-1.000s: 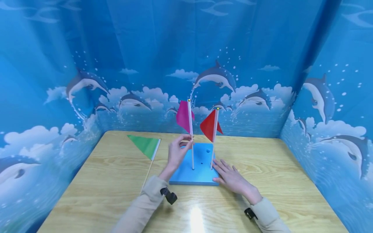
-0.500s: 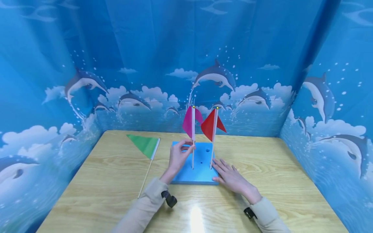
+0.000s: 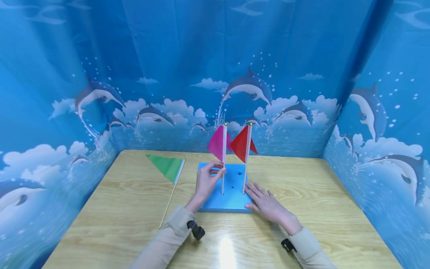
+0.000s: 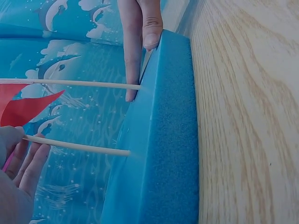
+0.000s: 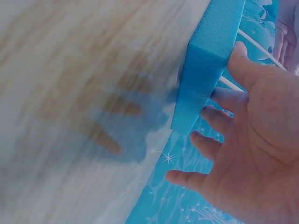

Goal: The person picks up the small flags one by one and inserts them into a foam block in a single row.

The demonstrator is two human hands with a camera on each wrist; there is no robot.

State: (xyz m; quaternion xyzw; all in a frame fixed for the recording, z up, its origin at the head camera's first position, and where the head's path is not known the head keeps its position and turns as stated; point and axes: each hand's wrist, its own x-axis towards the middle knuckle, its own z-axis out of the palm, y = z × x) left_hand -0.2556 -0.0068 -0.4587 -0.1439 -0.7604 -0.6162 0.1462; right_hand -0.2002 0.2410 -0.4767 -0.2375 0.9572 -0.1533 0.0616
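A blue foam board (image 3: 225, 204) with small holes lies on the table. My left hand (image 3: 206, 182) pinches the thin stick of a magenta flag (image 3: 217, 144) between thumb and fingers, just below the cloth. That stick stands nearly upright, its foot at the board's surface; the left wrist view shows the foot of the stick (image 4: 84, 147) meeting the foam. To its right a red flag (image 3: 240, 145) stands in the board, leaning slightly. My right hand (image 3: 267, 206) rests at the board's right edge with fingers spread and straight, fingertips close beside the red flag's stick.
A green flag (image 3: 167, 168) on a thin stick lies on the wooden table (image 3: 117, 209), left of the board. Between and behind the standing sticks the board shows a small hole (image 3: 232, 187) and a larger one (image 3: 239, 173). A dolphin-print curtain (image 3: 215, 48) surrounds the table.
The top of the magenta flag has swung right and come down a little, and my left hand has shifted slightly right with it. My right hand stays at the board's edge.
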